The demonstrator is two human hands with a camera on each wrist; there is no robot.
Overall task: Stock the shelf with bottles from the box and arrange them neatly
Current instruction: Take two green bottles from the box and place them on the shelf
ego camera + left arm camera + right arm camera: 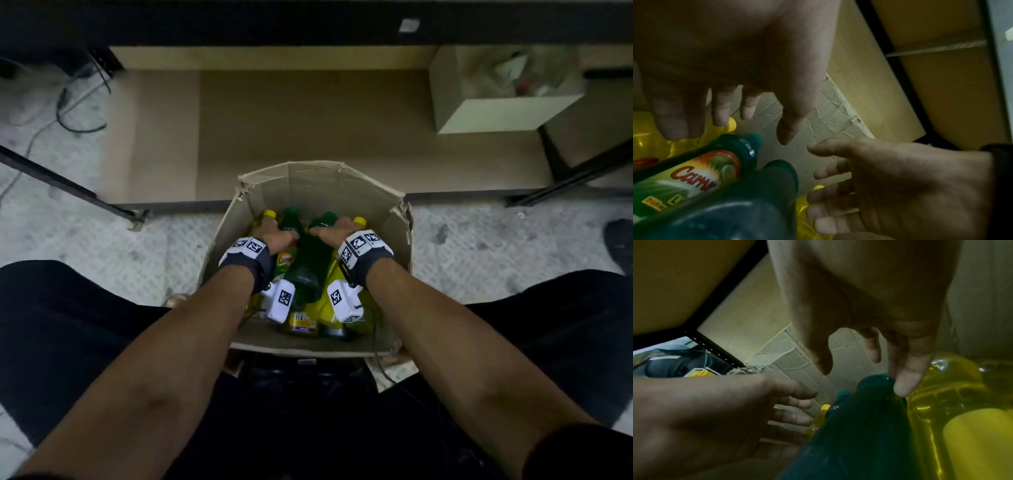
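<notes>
A: Head view?
B: Both hands, left (274,236) and right (337,231), reach into the box (394,240); bottles (308,263) lie packed inside. Bare shelf (308,120) just beyond its torn rim.
A: Left wrist?
B: Left fingers (721,112) spread, loose, above the bottles, holding nothing.
A: Right wrist?
B: Right fingers (908,373) extended, one tip touching a green bottle (859,426); no grasp.

Dim, soft throughout; wrist views murky, palms underexposed. Glare seen on yellow bottle (953,378) beside right hand (869,305); edges warped.
</notes>
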